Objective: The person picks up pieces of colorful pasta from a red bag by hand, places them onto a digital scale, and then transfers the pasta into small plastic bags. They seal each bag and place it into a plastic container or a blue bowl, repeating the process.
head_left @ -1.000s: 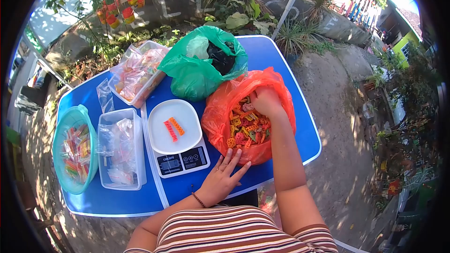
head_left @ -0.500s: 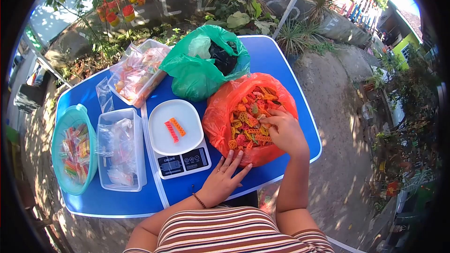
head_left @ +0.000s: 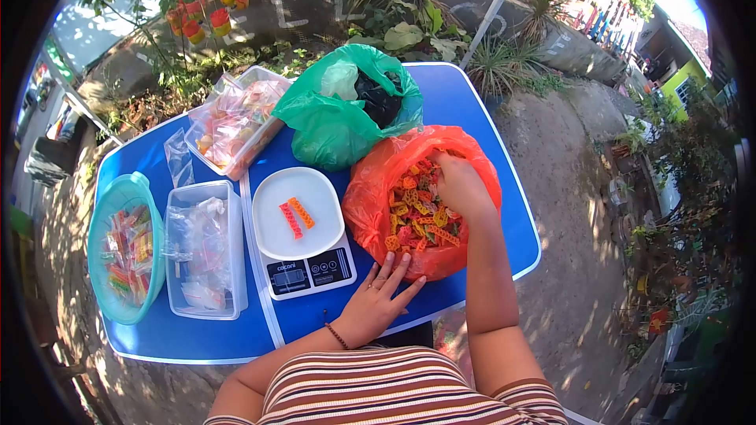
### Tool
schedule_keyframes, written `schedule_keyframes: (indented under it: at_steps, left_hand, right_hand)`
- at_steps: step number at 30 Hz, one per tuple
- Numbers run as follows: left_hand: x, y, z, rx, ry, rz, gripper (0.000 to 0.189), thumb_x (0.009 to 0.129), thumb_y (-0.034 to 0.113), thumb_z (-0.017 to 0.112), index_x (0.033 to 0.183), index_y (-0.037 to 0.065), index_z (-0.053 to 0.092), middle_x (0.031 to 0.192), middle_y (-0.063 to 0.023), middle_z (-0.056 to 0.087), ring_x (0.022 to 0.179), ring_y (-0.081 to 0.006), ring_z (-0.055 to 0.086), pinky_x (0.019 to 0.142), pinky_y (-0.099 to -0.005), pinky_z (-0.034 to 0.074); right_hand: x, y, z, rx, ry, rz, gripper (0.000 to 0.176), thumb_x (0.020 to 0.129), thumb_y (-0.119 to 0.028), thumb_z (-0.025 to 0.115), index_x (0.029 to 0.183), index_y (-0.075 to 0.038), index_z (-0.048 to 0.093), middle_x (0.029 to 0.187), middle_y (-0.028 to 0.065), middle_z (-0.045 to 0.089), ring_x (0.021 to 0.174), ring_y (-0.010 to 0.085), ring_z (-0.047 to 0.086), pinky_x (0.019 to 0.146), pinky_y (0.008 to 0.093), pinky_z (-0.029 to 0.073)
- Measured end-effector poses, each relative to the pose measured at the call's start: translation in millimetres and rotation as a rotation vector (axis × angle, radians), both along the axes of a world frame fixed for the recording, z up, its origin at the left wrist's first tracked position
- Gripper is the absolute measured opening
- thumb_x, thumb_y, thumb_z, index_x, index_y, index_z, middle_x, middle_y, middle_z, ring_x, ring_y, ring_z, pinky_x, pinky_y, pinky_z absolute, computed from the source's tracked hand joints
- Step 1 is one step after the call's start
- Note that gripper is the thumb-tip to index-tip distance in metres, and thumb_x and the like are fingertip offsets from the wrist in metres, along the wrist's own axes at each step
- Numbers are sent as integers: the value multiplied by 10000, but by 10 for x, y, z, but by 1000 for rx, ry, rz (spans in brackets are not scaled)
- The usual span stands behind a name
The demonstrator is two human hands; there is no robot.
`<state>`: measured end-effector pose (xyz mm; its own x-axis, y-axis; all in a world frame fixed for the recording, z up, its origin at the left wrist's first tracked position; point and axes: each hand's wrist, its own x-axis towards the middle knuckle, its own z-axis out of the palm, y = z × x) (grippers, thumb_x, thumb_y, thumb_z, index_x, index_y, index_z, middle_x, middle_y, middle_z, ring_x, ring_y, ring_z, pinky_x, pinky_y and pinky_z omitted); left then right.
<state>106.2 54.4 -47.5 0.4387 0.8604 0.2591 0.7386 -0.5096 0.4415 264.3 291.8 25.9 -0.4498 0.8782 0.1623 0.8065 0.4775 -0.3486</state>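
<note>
- Right hand (head_left: 461,185) is down in the orange bag (head_left: 364,208), fingers curled into the snacks (head_left: 413,216). Can't tell if it's clamped on any pieces; the fingertips are buried.
- Left hand (head_left: 376,303) lies flat on the table (head_left: 465,102), fingers spread apart and holding nothing. Its tips touch the bag's base at 6 o'clock.
- The bag sits at 3 o'clock of the scale (head_left: 309,271), close to the table's right edge. It's soft and unsupported on that side, so a sideways pull by the right hand could likely roll it over the edge and dump the snacks on the ground.
- Only the left fingertips brace it. If they lift while the right hand digs, the bag probably slumps toward 6 o'clock.
- The bag mouth is crumpled inward at 9 o'clock. A full hand coming out could snag the film and flick pieces onto the table.
- The snacks look brittle, so a hard squeeze would likely crush them.
- The plate (head_left: 276,189) on the scale holds two pieces (head_left: 296,217). It overhangs the scale, so a bump from the bag or a wrist could tilt it or skew the reading.
- The green bag (head_left: 331,130) at 11 o'clock touches the orange one, so shoving one probably shifts the other.
- The clear tub (head_left: 206,248) and teal bowl (head_left: 118,197) at 9 o'clock are well apart and look low risk.
</note>
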Motion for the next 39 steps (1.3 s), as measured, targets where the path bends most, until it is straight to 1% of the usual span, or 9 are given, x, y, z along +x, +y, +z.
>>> schedule_keyframes:
  at_steps: [2, 11, 14, 21, 23, 26, 30, 35, 39]
  left_hand:
    - [4, -3, -7, 2, 2, 2, 824, 812, 312, 797, 1550, 207, 446, 1650, -246, 278, 1515, -476, 279, 1209, -537, 321]
    - [-12, -5, 10, 2, -5, 2, 814, 808, 312, 800, 1540, 209, 458, 1652, -241, 277, 1514, -473, 285, 1203, -542, 331]
    - [-11, -9, 4, -8, -15, 9, 812, 805, 310, 802, 1536, 212, 463, 1652, -239, 277, 1513, -473, 286, 1199, -545, 336]
    - [-63, -8, 50, 84, -1, -25, 732, 807, 295, 801, 1483, 217, 532, 1625, -191, 355, 1503, -449, 324, 1184, -538, 362]
    - [-110, -22, 115, 169, 45, 23, 648, 804, 287, 805, 1416, 222, 602, 1536, -122, 482, 1460, -351, 418, 1167, -512, 385]
    - [-166, -37, 189, 193, -20, 123, 582, 810, 281, 796, 1368, 205, 646, 1407, -73, 582, 1380, -261, 502, 1159, -489, 391]
    - [-215, -66, 150, 141, 26, 136, 516, 816, 282, 785, 1308, 180, 667, 1380, -79, 573, 1354, -277, 506, 1153, -494, 393]
    - [-264, -139, 125, 5, 14, 71, 492, 890, 273, 725, 1357, 163, 615, 1387, -105, 543, 1376, -287, 486, 1175, -525, 353]
    - [-236, -151, 25, 14, -2, 71, 457, 822, 259, 776, 1255, 154, 672, 1356, -101, 555, 1341, -307, 497, 1136, -521, 397]
  right_hand:
    - [-128, 114, -28, -143, -187, -4, 270, 913, -69, 582, 1159, -17, 680, 982, 241, 720, 952, 406, 691, 846, 491, 547]
    - [-131, -56, -27, -1, -69, -151, 149, 857, -54, 715, 1000, -31, 750, 928, 189, 749, 886, 335, 739, 797, 450, 576]
    - [26, -293, 96, -131, 376, -153, 156, 843, -49, 745, 993, -14, 724, 876, 147, 756, 835, 271, 754, 768, 380, 583]
    - [144, -822, 341, -486, 927, -98, 110, 898, 30, 727, 1003, 33, 697, 879, 48, 729, 823, 87, 692, 740, 231, 550]
    - [83, -951, 318, -598, 1000, -11, 119, 899, 45, 725, 1013, 36, 693, 876, 41, 723, 830, 79, 685, 735, 223, 550]
    - [-174, -1078, 185, -612, 830, 104, 78, 901, 18, 737, 972, 32, 711, 877, 39, 734, 806, 74, 687, 720, 235, 555]
    - [-698, -1186, 151, -544, 631, 166, 63, 900, -11, 731, 940, 33, 711, 833, 67, 746, 758, 94, 703, 699, 265, 562]
    - [-1036, -1213, 46, -366, 620, 244, 102, 892, -32, 726, 965, 36, 701, 830, 135, 740, 721, 175, 725, 695, 294, 572]
    - [-1129, -1290, 29, -230, 713, 323, 139, 891, -19, 725, 1021, 29, 710, 938, 147, 742, 777, 203, 736, 712, 312, 582]
